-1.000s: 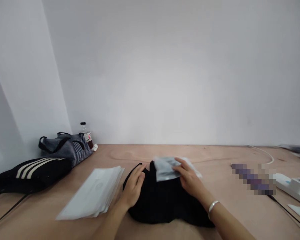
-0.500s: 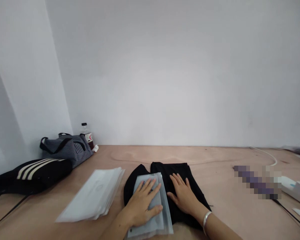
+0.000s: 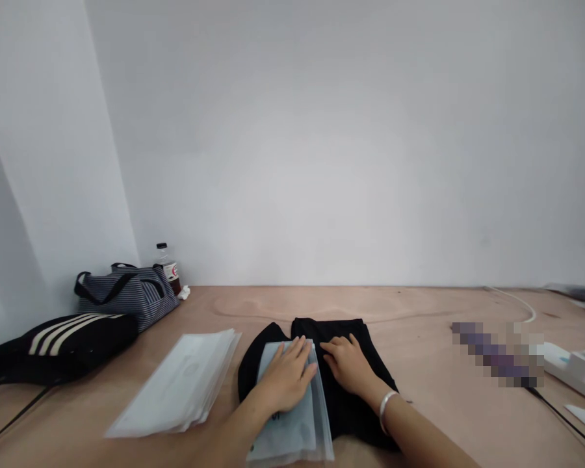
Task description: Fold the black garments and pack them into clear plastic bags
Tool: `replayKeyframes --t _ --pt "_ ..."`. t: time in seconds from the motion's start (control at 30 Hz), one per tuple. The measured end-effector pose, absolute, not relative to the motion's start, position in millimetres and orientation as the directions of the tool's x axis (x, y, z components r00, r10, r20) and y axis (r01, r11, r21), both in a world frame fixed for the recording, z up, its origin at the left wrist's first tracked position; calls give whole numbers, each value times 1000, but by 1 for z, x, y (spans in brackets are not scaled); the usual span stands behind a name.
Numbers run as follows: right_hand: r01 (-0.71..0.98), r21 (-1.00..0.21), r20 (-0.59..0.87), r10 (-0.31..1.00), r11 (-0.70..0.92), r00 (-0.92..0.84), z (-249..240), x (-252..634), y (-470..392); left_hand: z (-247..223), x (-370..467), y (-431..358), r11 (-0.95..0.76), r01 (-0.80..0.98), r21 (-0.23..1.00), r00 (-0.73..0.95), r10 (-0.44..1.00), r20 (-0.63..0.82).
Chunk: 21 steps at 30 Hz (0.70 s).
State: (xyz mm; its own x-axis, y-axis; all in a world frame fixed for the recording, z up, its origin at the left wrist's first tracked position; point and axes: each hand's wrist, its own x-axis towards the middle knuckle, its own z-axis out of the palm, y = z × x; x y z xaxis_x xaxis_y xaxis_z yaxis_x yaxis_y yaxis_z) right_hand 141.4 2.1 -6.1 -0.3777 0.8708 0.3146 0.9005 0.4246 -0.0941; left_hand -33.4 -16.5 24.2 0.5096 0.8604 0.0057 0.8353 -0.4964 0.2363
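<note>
While the left hand pressed flat on the plastic bag, the right hand lay open on the black garment; neither gripped; bagging seemingly called for opening the bag.

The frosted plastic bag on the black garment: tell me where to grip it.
Grip the frosted plastic bag at its near short edge, coming from the person's side. That end overhangs the folded black garment onto the wooden table, while the left hand presses its far half flat.
</note>
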Motion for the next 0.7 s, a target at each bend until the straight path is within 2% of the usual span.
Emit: replayKeyframes --t 0.13,0.33,0.7 --pt "864 2 355 808 503 -471 -4 127 19 12 -24 -6 -439 876 199 447 894 5" --pt "811 116 412 715 573 -564 -16 119 40 -2 -29 -5 -414 882 224 423 906 6" --pt "703 237 500 536 671 -680 -27 127 33 -10 -30 0 -390 885 255 402 916 5"
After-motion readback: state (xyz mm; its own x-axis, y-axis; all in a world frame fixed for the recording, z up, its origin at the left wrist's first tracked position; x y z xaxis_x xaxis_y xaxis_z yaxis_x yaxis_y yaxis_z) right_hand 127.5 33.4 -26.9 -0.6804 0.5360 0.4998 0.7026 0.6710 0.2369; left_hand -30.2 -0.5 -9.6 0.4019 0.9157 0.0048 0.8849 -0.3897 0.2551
